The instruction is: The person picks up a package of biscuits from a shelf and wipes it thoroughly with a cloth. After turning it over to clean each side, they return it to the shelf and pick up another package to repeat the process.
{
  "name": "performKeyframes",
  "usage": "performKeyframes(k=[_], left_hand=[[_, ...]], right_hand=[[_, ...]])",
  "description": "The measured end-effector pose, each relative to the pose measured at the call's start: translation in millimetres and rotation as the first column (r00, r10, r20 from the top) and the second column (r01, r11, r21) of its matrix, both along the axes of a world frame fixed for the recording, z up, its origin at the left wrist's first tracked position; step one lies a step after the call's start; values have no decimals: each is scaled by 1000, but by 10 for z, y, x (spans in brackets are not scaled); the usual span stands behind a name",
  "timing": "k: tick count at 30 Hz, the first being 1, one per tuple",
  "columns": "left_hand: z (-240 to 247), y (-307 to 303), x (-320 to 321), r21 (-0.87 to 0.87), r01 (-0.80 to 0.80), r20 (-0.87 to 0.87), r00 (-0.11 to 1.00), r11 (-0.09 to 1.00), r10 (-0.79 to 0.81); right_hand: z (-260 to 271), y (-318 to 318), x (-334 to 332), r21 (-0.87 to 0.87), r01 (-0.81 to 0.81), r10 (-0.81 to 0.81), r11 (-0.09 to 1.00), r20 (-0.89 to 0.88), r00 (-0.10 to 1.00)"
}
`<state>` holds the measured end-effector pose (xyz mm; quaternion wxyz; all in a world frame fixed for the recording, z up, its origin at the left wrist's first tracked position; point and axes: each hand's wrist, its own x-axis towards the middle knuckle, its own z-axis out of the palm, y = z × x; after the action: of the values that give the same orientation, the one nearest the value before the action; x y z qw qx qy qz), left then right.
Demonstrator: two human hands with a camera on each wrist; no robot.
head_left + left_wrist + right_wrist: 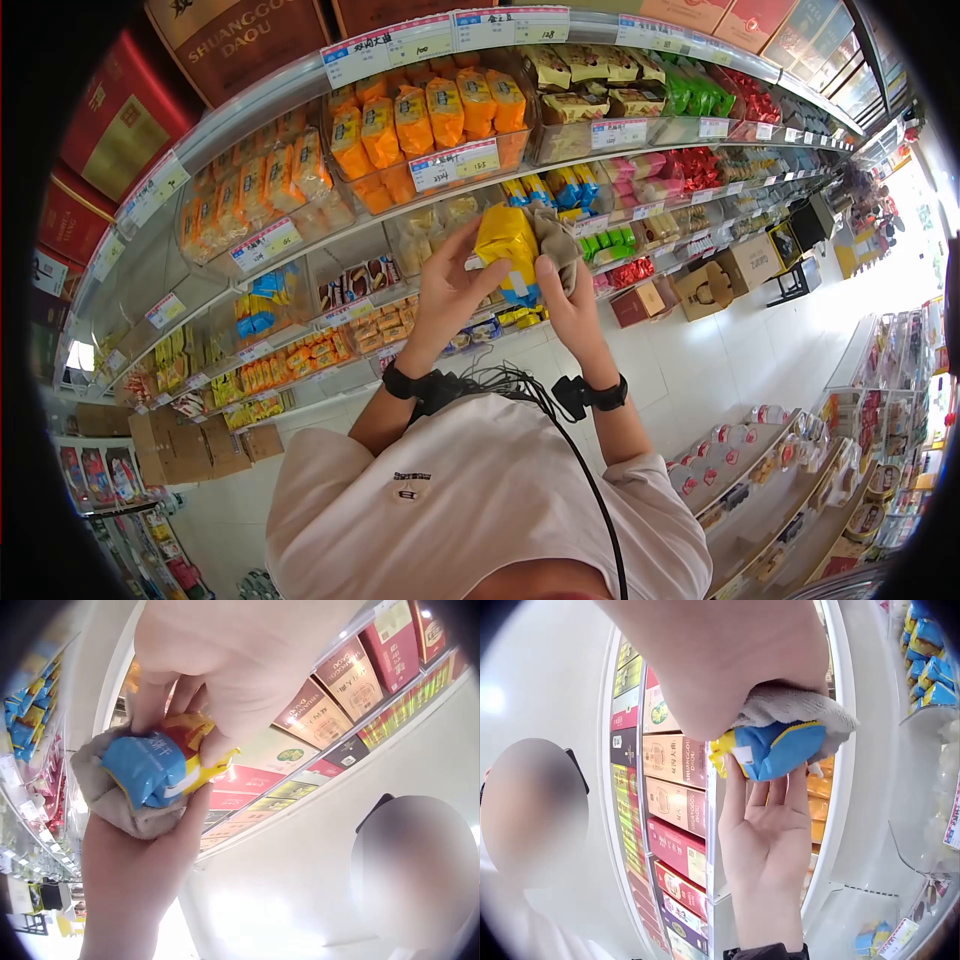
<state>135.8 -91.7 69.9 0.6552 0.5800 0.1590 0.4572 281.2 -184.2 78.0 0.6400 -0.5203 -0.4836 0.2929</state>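
A shiny yellow and blue snack packet [506, 236] is up in front of the chest, before the shelves. My left hand [448, 292] grips its left side, thumb across the front. On the other side, my right hand [574, 318] holds a grey cloth [558, 240] against the packet. Seen from the left wrist, the cloth [124, 814] wraps round the packet's blue end [150, 769]. In the right wrist view the left fingers [778, 789] support the packet [780, 750] from beneath, while the cloth [795, 709] lies bunched under the right hand.
Clear bins of orange-wrapped snacks [430, 115] line the shelf ahead, with price tags [455, 168] along its edge. Lower shelves hold more packets, including blue and yellow ones [572, 187]. Cardboard boxes [745, 262] stand on the floor at right. Black cables [520, 380] run between the wrists.
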Motion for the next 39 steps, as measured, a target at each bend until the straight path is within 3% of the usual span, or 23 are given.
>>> performKeyframes(k=[4,6,9,12,18,21,24,27,30,33,36,39], left_hand=[[19,-18,-40,-2,-1,85,996,1000,1],[7,4,-89,19,16,85,996,1000,-18],[9,-7,-147,2,66,63,996,998,-66],[-34,-21,-163,-55,119,80,990,991,-115],[-39,10,-169,-75,263,149,957,962,-250],[71,-28,-131,55,216,66,973,975,-219],[20,-18,-137,47,157,6,987,986,-158],[58,-31,-85,-72,123,85,989,990,-117],[57,-29,-63,-118,149,125,983,982,-134],[25,-45,-47,-185,63,135,990,981,-38],[139,25,-50,-112,-64,55,996,992,70],[61,69,-64,-5,-42,-147,988,999,41]], right_hand=[[-105,-61,88,-268,-105,17,958,-311,950],[-230,-92,106,-314,-127,-6,941,-391,920],[-337,-101,139,-307,-117,-3,945,-366,931],[-291,-82,138,-80,-185,146,980,-351,925],[-311,-42,170,65,-182,193,981,-290,937],[-241,-72,119,12,-130,129,991,-248,960],[-119,-108,73,-35,-81,65,996,-319,945],[-252,-131,196,-184,-134,99,974,-188,977],[-181,-140,164,-76,-62,54,995,-99,994],[-212,-156,207,-57,-24,18,998,-108,994],[-296,-32,230,-196,237,-292,951,-328,899],[-284,52,382,-221,228,-310,948,-478,822]])
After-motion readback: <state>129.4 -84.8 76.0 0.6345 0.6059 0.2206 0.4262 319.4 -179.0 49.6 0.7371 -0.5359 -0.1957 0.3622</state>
